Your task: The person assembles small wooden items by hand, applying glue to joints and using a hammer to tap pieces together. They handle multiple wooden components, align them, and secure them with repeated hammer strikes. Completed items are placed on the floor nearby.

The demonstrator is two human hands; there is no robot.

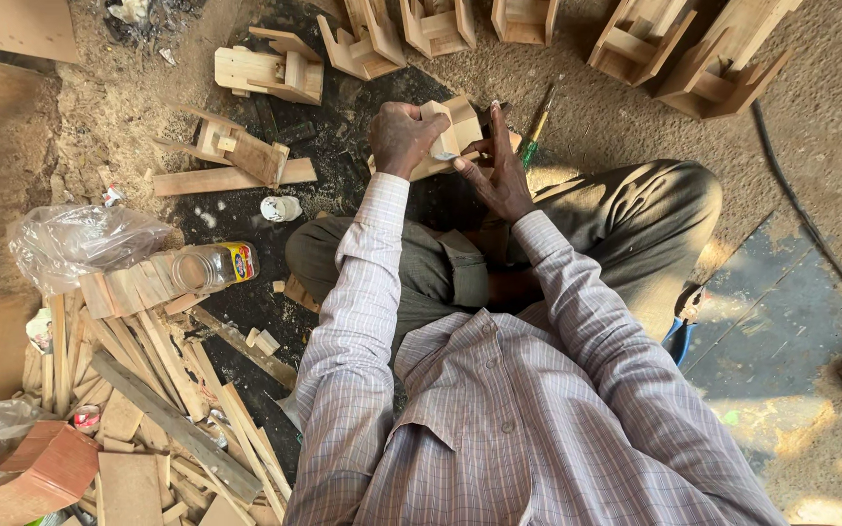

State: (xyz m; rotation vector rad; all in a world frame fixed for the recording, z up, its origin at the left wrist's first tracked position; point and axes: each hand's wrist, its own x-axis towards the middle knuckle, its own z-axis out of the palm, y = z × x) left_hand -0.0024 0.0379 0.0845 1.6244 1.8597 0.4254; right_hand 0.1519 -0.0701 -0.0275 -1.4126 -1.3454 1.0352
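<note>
now left hand [403,136] fisted round wooden piece [452,131]; right hand [499,175] fingers spread, steadying it.

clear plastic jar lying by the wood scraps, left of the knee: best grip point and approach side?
Grip the clear jar across its round body, coming from above, fingers on the two long sides. It lies on its side, one end against the stacked wood slats, so the ends are poorly exposed. Both hands, left hand and right hand, are occupied.

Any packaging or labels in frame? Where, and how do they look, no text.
Plastic jar: lying on its side left of the knee, clear, yellow-red-blue label.
Clear plastic bag: crumpled, above the wood offcuts at left.
White tub: small, on the dark floor.
No signs or screens.
</note>
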